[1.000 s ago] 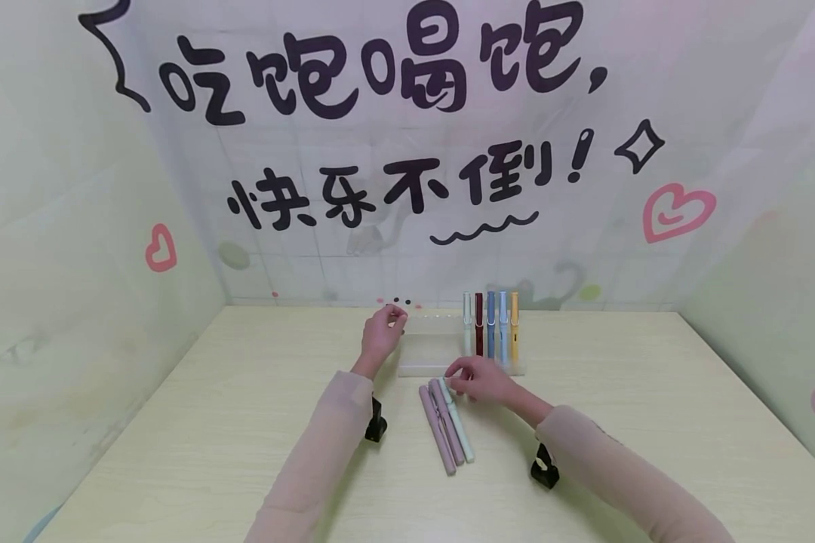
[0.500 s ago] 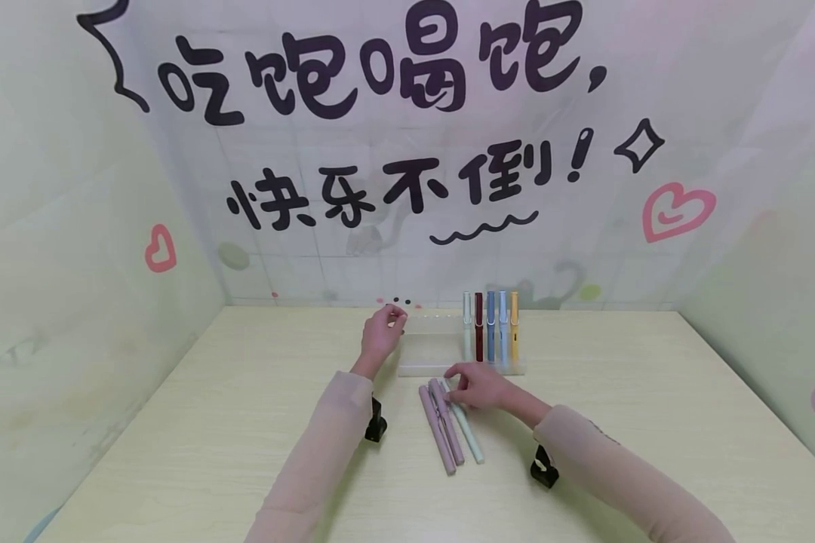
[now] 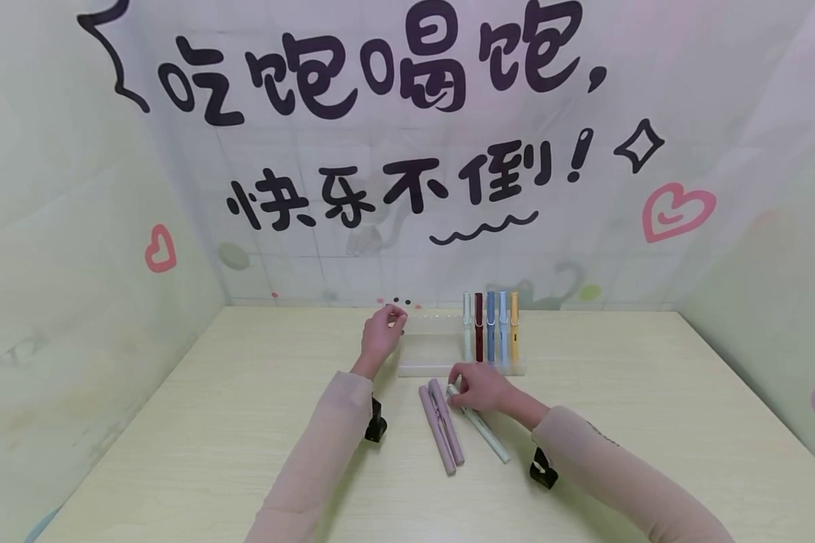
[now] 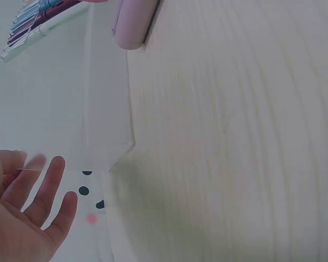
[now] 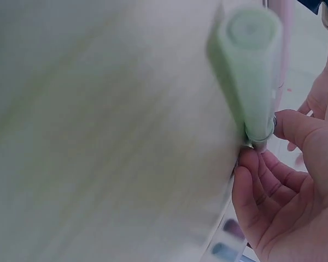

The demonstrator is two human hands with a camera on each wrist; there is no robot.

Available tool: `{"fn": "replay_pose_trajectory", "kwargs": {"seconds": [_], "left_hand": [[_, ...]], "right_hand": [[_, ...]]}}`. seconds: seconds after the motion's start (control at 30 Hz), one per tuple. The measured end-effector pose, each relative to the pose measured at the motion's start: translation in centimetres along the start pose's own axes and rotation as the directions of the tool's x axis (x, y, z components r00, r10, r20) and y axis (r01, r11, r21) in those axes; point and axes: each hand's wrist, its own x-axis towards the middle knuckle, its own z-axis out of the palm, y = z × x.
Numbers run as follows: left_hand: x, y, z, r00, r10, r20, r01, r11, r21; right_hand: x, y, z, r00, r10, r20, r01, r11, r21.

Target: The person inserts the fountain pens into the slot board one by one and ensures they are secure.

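A clear pen stand [image 3: 421,370] is at the back middle of the table, with several upright pens in its right part. My left hand [image 3: 382,332] pinches the stand's left edge between thumb and fingers; in the left wrist view its other fingers [image 4: 50,188] are spread behind the clear panel. In front of the stand my right hand [image 3: 484,387] pinches the far end of a pale green pen [image 3: 490,437], which lies slanted toward the lower right. The right wrist view shows that pen [image 5: 254,82] end-on, thumb and fingertips at its far end. Two mauve pens [image 3: 437,430] lie side by side left of it.
Standing in the rack are a pale green pen [image 3: 467,324], a dark red pen [image 3: 478,328], two blue pens [image 3: 491,324] and a yellow pen [image 3: 515,324]. A printed cloth wall [image 3: 312,264] rises behind the table [image 3: 244,422].
The pale green pen has swung away from the mauve pens, its near end moving right. My right hand has shifted slightly and now grips its far end. The left hand has stayed put.
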Motion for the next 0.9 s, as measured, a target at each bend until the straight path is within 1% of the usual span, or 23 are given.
{"fn": "replay_pose_trajectory", "kwargs": {"seconds": [0.07, 0.23, 0.4, 0.53, 0.73, 0.9], "left_hand": [[0.0, 0.1, 0.0, 1.000, -0.001, -0.001, 0.001, 1.000, 0.000], [-0.1, 0.2, -0.1, 1.000, -0.003, -0.004, 0.003, 1.000, -0.001], [-0.1, 0.2, -0.1, 1.000, -0.018, -0.003, 0.018, 1.000, -0.007], [0.0, 0.1, -0.1, 1.000, -0.017, 0.002, 0.017, 1.000, -0.010], [0.0, 0.0, -0.1, 1.000, -0.019, 0.006, 0.019, 1.000, -0.015], [0.1, -0.1, -0.1, 1.000, -0.014, 0.006, 0.014, 1.000, -0.012]], "right_hand": [[0.0, 0.0, 0.0, 1.000, 0.011, -0.008, -0.012, 1.000, -0.004], [0.0, 0.2, 0.0, 0.999, 0.006, -0.044, -0.006, 1.000, -0.006], [-0.1, 0.2, -0.1, 0.997, 0.006, -0.076, -0.005, 1.000, 0.023], [-0.2, 0.2, -0.3, 0.997, 0.018, -0.074, -0.012, 0.996, 0.087], [0.0, 0.4, -0.9, 0.995, -0.007, -0.101, 0.025, 0.984, 0.175], [0.2, 0.3, -1.3, 0.994, -0.008, -0.106, 0.032, 0.974, 0.224]]}}
